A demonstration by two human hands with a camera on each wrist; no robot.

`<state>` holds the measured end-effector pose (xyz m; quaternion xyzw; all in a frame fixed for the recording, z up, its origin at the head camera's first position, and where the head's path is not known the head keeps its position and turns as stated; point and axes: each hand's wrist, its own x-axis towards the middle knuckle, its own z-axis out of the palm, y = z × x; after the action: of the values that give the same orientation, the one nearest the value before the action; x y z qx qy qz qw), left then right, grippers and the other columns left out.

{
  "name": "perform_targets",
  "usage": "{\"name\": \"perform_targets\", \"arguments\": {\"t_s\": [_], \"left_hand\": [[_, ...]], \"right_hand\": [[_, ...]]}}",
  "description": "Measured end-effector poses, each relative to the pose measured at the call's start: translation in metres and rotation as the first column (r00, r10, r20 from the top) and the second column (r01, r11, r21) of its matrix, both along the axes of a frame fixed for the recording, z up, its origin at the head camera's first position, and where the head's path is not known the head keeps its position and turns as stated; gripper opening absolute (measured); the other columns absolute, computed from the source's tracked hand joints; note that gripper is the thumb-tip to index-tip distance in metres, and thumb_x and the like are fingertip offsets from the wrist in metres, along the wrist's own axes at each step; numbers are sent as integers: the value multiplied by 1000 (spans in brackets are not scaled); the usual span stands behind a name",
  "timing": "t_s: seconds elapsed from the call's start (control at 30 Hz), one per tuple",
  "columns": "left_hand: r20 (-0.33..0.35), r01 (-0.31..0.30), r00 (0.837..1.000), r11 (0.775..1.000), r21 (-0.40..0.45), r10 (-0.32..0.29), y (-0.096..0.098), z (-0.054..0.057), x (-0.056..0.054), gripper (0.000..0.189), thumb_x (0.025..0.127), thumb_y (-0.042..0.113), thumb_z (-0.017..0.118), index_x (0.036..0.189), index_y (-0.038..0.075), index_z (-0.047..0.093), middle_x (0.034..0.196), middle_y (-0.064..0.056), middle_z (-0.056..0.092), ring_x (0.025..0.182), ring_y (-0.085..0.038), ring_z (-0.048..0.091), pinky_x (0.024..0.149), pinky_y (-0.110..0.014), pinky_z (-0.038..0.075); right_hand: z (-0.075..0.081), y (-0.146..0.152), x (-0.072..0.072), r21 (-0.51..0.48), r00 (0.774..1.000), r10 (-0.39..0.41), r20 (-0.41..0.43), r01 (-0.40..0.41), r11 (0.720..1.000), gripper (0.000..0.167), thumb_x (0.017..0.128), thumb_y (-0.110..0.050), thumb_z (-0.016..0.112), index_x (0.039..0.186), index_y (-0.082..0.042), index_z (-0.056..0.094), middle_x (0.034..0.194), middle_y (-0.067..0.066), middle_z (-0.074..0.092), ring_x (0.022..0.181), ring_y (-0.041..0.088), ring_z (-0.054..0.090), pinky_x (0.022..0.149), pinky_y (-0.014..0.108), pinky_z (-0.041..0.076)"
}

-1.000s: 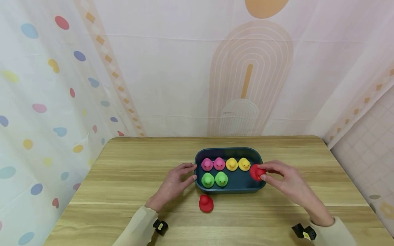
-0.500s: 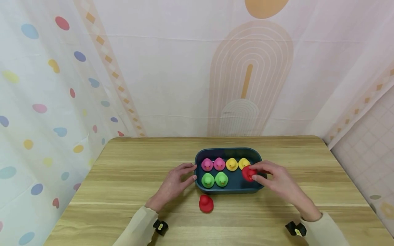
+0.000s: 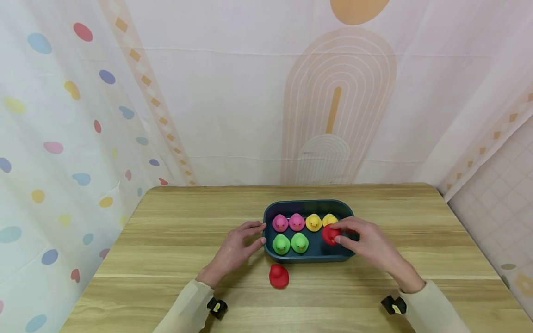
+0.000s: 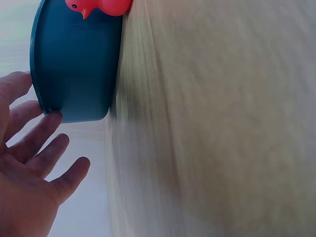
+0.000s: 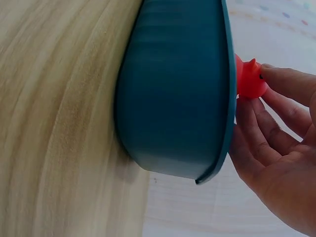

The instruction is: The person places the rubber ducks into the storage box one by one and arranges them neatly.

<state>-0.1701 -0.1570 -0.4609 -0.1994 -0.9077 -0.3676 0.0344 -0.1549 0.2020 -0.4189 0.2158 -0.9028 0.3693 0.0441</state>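
Observation:
My right hand (image 3: pixel 371 241) pinches a red rubber duck (image 3: pixel 330 234) between thumb and fingers, over the right part of a dark teal box (image 3: pixel 310 259). In the right wrist view this duck (image 5: pixel 251 79) shows just past the box's rim. My left hand (image 3: pixel 234 249) touches the box's left end with thumb and fingertips, its fingers fairly straight. Inside the box stand two pink ducks (image 3: pixel 280 223) and two yellow ducks (image 3: pixel 313 222) in a back row, the right yellow one partly hidden. Two green ducks (image 3: pixel 281 244) stand in front of the pink ones.
Another red duck (image 3: pixel 279 276) sits on the wooden table (image 3: pixel 187 231) in front of the box, near its left end. A patterned curtain (image 3: pixel 233 115) hangs behind the table and along its left side.
My right hand has moved left with the red duck, from the box's right rim to a spot in front of the right yellow duck. My left hand and the box have stayed put.

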Motion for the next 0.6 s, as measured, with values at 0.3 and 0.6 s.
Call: {"name": "perform_targets", "arguments": {"t_s": [0.3,0.6], "left_hand": [[-3,2,1000,1000,0,-2,0,-1,0,42,100,25,72,138,7,67,143,-14,60,135,-37,54,112,-55,44],[-10,3,1000,1000,-2,-3,-1,-1,0,42,100,26,71,138,8,67,143,-13,61,135,-36,55,112,-55,44]], "right_hand": [[-4,-5,-6,11,998,38,55,-39,999,26,95,-13,77,120,-16,76,115,-2,70,105,22,66,93,49,57],[-8,-12,-13,22,993,67,98,-69,997,22,96,-12,76,118,-14,75,114,-1,70,104,23,65,93,48,58]]}}
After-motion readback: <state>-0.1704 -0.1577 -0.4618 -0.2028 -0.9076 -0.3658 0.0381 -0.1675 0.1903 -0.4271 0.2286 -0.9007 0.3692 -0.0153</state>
